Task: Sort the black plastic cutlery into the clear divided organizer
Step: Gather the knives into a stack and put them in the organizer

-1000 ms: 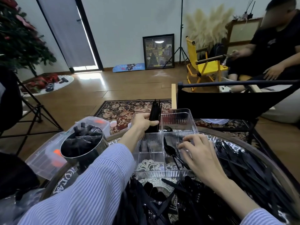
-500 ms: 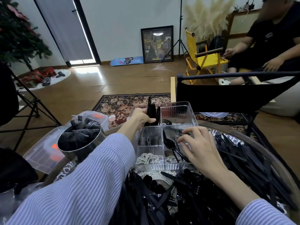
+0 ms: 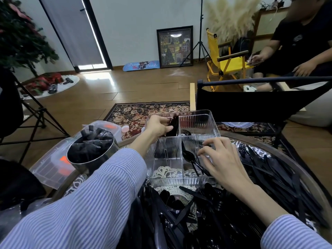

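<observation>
- Head view: a clear organizer [image 3: 167, 169] sits at the far edge of a round table [image 3: 305, 178].
- The left hand [image 3: 158, 127] grips a bundle of black cutlery [image 3: 173, 125], standing upright in the organizer's far left compartment.
- The right hand [image 3: 222, 159], fingers loosely curled, touches the spoons [image 3: 190, 157] lying in the near right compartment; whether it pinches one cannot be told.
- A fork [image 3: 186, 132] lies in the far right compartment. The near left one shows only the lace mat beneath.
- Sorting looks barely begun: a large pile of cutlery [image 3: 269, 178] covers the table's near and right sides.
- At the left edge stands a metal pot [image 3: 90, 151] of black items, beside a plastic box [image 3: 52, 169].
- A black chair back [image 3: 251, 105] stands beyond the organizer.
</observation>
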